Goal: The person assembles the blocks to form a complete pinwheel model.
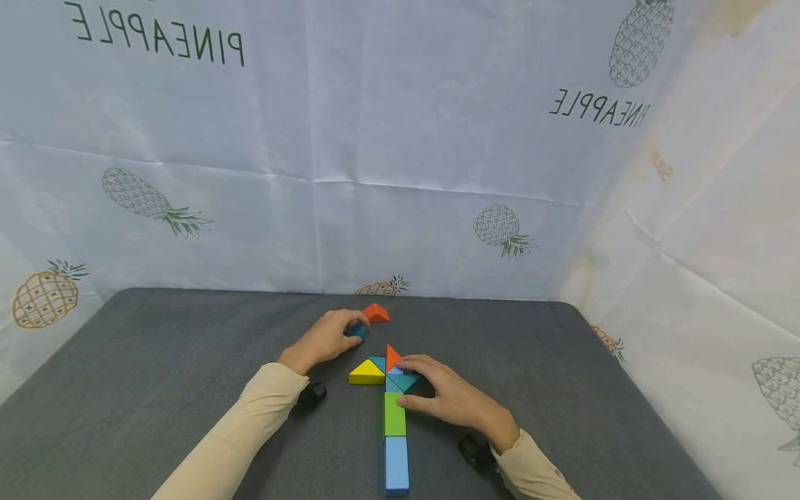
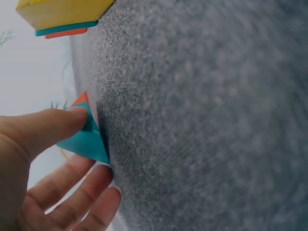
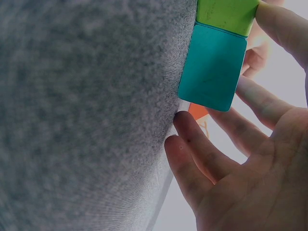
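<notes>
dark grey tabletop [image 1: 187, 389], pineapple-printed cloth [image 1: 400, 125] behind, hands [image 1: 453, 392] on coloured blocks [image 1: 395, 417]

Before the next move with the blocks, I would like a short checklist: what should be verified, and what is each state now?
1. Left grip holds the teal block: ok, between thumb and fingers.
2. Teal block joined to the yellow block: not ok, they are apart.
3. Right grip touches the green block: ok, thumb at its edge.
4. Green block and near blue block end to end: ok.
5. Far orange block free of left grip: cannot tell.
</notes>
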Demonstrator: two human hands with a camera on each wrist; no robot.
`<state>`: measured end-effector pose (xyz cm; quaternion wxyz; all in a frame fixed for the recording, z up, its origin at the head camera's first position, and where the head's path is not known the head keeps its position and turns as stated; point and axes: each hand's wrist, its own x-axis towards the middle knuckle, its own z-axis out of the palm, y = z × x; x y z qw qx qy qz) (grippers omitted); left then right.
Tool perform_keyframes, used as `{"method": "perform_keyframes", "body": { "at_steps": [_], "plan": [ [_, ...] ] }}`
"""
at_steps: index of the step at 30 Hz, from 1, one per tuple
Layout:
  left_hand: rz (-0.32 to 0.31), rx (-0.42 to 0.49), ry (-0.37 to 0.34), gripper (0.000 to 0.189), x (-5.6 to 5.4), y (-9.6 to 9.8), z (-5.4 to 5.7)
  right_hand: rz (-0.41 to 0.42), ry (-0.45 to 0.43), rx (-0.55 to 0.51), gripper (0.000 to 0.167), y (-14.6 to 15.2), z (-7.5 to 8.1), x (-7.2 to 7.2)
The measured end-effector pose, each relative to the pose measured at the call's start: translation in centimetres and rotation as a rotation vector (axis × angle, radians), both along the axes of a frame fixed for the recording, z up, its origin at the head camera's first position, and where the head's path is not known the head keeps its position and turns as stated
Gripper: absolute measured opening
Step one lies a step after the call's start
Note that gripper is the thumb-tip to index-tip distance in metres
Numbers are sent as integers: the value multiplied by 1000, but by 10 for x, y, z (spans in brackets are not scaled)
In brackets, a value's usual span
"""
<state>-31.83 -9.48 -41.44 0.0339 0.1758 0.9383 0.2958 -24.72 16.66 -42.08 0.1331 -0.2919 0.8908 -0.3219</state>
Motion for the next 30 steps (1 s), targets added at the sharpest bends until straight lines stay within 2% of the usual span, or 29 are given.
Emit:
{"method": "perform_keyframes", "body": {
  "at_steps": [8,24,30],
  "plan": [
    [-10,42,-10,32,3,-3,4,0,11,2,64,0,0,0],
    [-75,123,31,28,11,-15,-1,3,1,4,63,0,1,0],
    [-80,144,39,26,14,-20,-2,4,1,5,64,0,1,0]
  ]
}}
